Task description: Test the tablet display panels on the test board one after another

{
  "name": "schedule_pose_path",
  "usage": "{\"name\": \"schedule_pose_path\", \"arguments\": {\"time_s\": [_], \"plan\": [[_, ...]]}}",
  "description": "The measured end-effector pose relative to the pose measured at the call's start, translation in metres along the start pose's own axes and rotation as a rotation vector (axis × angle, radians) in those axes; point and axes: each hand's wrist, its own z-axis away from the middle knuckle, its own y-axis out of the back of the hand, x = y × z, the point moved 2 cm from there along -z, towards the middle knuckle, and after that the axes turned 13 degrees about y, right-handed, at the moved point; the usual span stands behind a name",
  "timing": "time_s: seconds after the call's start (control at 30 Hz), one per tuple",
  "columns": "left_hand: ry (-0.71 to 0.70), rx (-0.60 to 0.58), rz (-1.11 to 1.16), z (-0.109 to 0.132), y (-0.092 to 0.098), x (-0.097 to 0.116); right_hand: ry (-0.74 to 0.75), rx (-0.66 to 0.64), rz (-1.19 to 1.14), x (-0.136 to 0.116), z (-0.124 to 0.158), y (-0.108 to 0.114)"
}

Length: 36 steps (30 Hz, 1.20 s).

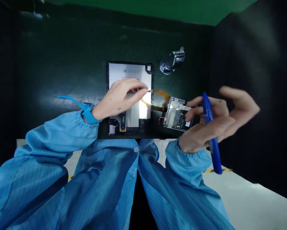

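Observation:
My left hand [120, 97] is over the silver back of a display panel [133, 110]. Its thumb and forefinger pinch the end of an orange flex cable [161, 92]. That cable loops right toward a small circuit board [179, 113], which lies tilted beside the panel. A blue pen [211, 131] sits in my right hand [213, 119], between thumb and fingers, its tapered end pointing up. The fingertips of this hand are at the board's right edge; blur hides whether they touch it.
Behind the board a shiny metal fixture [172, 60] stands on the dark green bench [69, 64]. A blue wrist strap [89, 114] circles my left wrist, its loose end sticking out leftward. Dark side panels [249, 64] border the bench. A short red wire [160, 120] shows at the board's left.

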Motion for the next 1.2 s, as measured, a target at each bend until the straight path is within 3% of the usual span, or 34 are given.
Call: {"name": "schedule_pose_path", "arguments": {"time_s": [0.07, 0.17, 0.23, 0.5, 0.67, 0.83, 0.9, 1.07, 1.13, 1.2], "plan": [[0.000, 0.110, -0.198, -0.003, 0.008, -0.004, -0.058, -0.024, -0.118, -0.006, 0.012, -0.006], [0.064, 0.163, -0.480, -0.008, 0.015, -0.013, -0.242, -0.300, -0.265, -0.006, 0.038, -0.033], [0.127, 0.142, -0.572, -0.010, 0.016, -0.020, -0.306, -0.405, -0.267, -0.001, 0.052, -0.048], [0.163, 0.098, -0.659, -0.011, 0.015, -0.023, -0.152, -0.559, -0.022, -0.004, 0.057, -0.060], [0.150, 0.096, -0.644, -0.011, 0.016, -0.025, -0.128, -0.574, 0.009, -0.005, 0.060, -0.062], [0.141, 0.120, -0.619, -0.011, 0.020, -0.023, -0.236, -0.326, -0.115, 0.007, 0.066, -0.047], [0.095, 0.183, -0.561, -0.013, 0.024, -0.023, -0.121, -0.393, -0.180, 0.006, 0.066, -0.042], [0.126, 0.291, -0.430, -0.023, 0.035, -0.028, 0.435, -0.985, -0.069, -0.010, 0.078, -0.043], [0.102, 0.337, -0.316, -0.015, 0.042, -0.018, 0.501, -1.056, 0.049, -0.012, 0.087, -0.043], [0.030, 0.345, -0.140, 0.007, 0.047, 0.003, 0.498, -0.996, 0.112, -0.009, 0.097, -0.040]]}}
